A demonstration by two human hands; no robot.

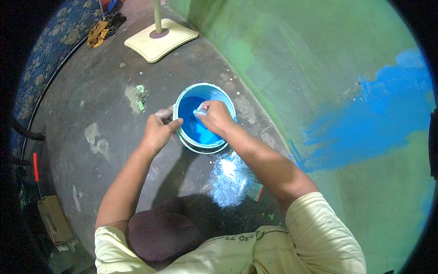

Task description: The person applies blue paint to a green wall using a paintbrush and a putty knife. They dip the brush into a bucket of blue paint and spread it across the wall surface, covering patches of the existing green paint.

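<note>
A white plastic bucket [199,88] stands on the floor, with blue paint [204,135] inside. My left hand [160,127] grips its left side, the thumb over the rim and the fingers outside. Inside the bucket's mouth, my right hand [216,117] is closed around a small red-and-white handle [205,108]. The tool's lower end is hidden, so its kind cannot be told. The bucket's wire handle [205,151] hangs down on the near side. Whitish residue coats the fingertips of both hands.
A green wall [294,68] rises on the right, with a blue painted patch [366,126]. Pale powder [224,191] and a small packet [254,190] lie near the bucket. Farther off are a cream stand base [164,46], cloths [98,34], a mattress [51,61] and a red-handled tool [36,167].
</note>
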